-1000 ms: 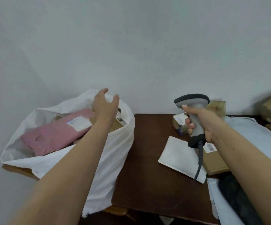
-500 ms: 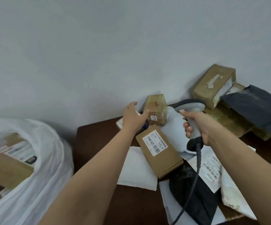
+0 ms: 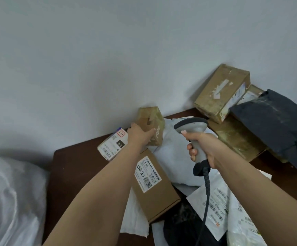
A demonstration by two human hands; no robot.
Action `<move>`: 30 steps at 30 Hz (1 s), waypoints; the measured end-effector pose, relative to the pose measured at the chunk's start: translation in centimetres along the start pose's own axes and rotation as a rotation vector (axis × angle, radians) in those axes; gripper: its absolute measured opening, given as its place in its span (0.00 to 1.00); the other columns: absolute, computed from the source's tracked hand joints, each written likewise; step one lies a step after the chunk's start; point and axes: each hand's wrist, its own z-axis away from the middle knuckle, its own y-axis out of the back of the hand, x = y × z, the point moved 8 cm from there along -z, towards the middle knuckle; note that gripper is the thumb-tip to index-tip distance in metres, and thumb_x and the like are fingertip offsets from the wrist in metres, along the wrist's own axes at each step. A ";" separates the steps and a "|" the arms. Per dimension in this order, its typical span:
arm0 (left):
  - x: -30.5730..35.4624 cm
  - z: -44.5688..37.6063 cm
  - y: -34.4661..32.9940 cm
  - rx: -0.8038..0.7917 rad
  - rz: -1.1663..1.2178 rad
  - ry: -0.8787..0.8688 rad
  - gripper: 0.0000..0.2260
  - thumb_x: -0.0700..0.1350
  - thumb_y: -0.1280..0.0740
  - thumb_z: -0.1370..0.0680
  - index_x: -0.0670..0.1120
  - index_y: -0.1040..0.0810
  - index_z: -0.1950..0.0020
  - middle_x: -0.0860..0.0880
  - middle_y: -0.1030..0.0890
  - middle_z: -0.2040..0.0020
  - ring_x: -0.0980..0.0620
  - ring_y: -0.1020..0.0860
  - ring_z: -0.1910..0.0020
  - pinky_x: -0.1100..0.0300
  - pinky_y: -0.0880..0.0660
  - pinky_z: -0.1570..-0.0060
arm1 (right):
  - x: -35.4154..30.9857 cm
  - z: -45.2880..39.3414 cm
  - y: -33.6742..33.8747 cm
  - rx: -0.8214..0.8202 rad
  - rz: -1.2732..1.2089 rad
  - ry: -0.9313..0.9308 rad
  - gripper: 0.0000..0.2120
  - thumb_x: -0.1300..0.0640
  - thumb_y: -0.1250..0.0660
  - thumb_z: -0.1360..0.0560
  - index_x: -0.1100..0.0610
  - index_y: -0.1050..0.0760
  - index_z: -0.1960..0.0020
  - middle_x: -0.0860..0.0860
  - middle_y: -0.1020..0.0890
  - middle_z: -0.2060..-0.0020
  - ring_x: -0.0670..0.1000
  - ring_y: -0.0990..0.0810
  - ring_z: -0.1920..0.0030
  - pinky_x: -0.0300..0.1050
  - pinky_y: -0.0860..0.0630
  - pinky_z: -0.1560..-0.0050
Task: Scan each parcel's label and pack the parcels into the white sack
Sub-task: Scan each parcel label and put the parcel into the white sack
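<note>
The small cardboard parcel [image 3: 150, 126] stands at the far edge of the dark table [image 3: 76, 166], against the wall, with the left hand [image 3: 140, 137] clamped round its near side. Right of it the right hand [image 3: 203, 148] grips the grey scanner [image 3: 191, 128] by its handle. The parcel looks taped and glossy — a one-handed lift could slip, or knock the labelled flat box [image 3: 153, 185] just nearer. The white sack [image 3: 11, 201], crinkled and soft, slumps well left.
</note>
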 end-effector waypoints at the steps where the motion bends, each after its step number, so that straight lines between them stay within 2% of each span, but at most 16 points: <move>1: -0.1 -0.1 0.2 0.011 0.080 0.014 0.33 0.54 0.26 0.29 0.36 0.32 0.33 0.39 0.25 0.37 0.41 0.25 0.38 0.55 0.27 0.48 | 0.0 -0.1 0.0 0.002 0.001 0.000 0.11 0.53 0.28 0.24 0.58 0.27 0.51 0.53 0.28 0.73 0.47 0.34 0.79 0.38 0.32 0.77; 2: -0.3 0.1 0.6 0.016 0.187 0.034 0.33 0.55 0.26 0.31 0.37 0.30 0.34 0.41 0.23 0.39 0.43 0.24 0.40 0.56 0.26 0.49 | -0.1 -0.1 -0.1 0.002 0.005 0.000 0.11 0.53 0.28 0.24 0.58 0.27 0.52 0.53 0.28 0.73 0.47 0.34 0.79 0.38 0.32 0.77; 4: -0.7 1.0 1.9 0.005 0.381 0.054 0.39 0.62 0.28 0.37 0.39 0.28 0.34 0.43 0.22 0.41 0.45 0.22 0.43 0.52 0.23 0.44 | -0.1 0.1 -0.5 -0.001 0.008 0.003 0.11 0.53 0.28 0.24 0.58 0.27 0.52 0.52 0.28 0.73 0.47 0.34 0.79 0.38 0.32 0.77; 6: -1.6 2.4 3.8 -0.001 0.481 0.019 0.44 0.66 0.28 0.40 0.41 0.29 0.32 0.45 0.21 0.40 0.47 0.21 0.42 0.48 0.23 0.41 | -0.1 0.7 -1.6 -0.023 0.007 0.011 0.11 0.53 0.29 0.24 0.58 0.27 0.52 0.52 0.29 0.74 0.47 0.34 0.80 0.38 0.32 0.78; 11: -6.1 7.6 10.3 0.055 0.549 -0.109 0.35 0.59 0.27 0.30 0.43 0.31 0.29 0.46 0.23 0.37 0.49 0.22 0.41 0.54 0.21 0.45 | 1.4 3.5 -6.3 -0.091 0.040 0.032 0.11 0.53 0.29 0.24 0.59 0.28 0.54 0.52 0.30 0.74 0.46 0.35 0.80 0.37 0.33 0.79; 15: -11.3 13.2 15.8 0.139 0.427 -0.178 0.31 0.58 0.28 0.29 0.46 0.30 0.30 0.49 0.24 0.37 0.55 0.24 0.41 0.56 0.24 0.41 | 4.9 6.3 -11.0 -0.164 0.054 -0.010 0.13 0.52 0.29 0.24 0.60 0.29 0.51 0.51 0.29 0.74 0.45 0.35 0.81 0.36 0.34 0.80; 17: -14.3 16.2 17.8 0.163 0.305 -0.189 0.33 0.59 0.28 0.31 0.47 0.31 0.29 0.51 0.26 0.37 0.56 0.26 0.40 0.63 0.26 0.43 | 7.0 7.7 -13.3 -0.185 0.069 -0.032 0.13 0.53 0.29 0.24 0.59 0.29 0.49 0.52 0.29 0.74 0.45 0.35 0.82 0.36 0.34 0.81; 19: -17.6 19.0 18.8 0.167 0.137 -0.204 0.37 0.58 0.25 0.33 0.48 0.33 0.29 0.52 0.29 0.37 0.57 0.28 0.40 0.69 0.30 0.45 | 9.1 9.1 -15.2 -0.196 0.089 -0.030 0.11 0.53 0.29 0.24 0.58 0.29 0.51 0.51 0.30 0.76 0.45 0.35 0.82 0.36 0.34 0.81; 23: -23.0 24.4 17.2 0.122 -0.184 -0.327 0.41 0.51 0.22 0.37 0.47 0.37 0.29 0.50 0.35 0.36 0.54 0.35 0.37 0.59 0.32 0.35 | 13.6 11.6 -17.8 -0.209 0.133 -0.050 0.10 0.53 0.31 0.23 0.56 0.29 0.57 0.50 0.30 0.77 0.45 0.36 0.82 0.34 0.36 0.80; 27: -27.2 28.3 13.9 0.100 -0.333 -0.407 0.38 0.43 0.22 0.35 0.45 0.37 0.30 0.46 0.41 0.30 0.48 0.42 0.29 0.50 0.35 0.30 | 17.8 12.6 -18.4 -0.191 0.168 -0.096 0.10 0.52 0.32 0.22 0.57 0.28 0.56 0.50 0.30 0.76 0.44 0.36 0.83 0.33 0.36 0.80; 30: -29.5 29.7 12.6 0.027 -0.309 -0.421 0.36 0.48 0.21 0.34 0.47 0.35 0.32 0.47 0.43 0.28 0.48 0.45 0.27 0.52 0.38 0.27 | 19.9 12.8 -17.8 -0.133 0.219 -0.096 0.12 0.53 0.31 0.23 0.58 0.32 0.57 0.51 0.29 0.76 0.45 0.35 0.83 0.34 0.35 0.80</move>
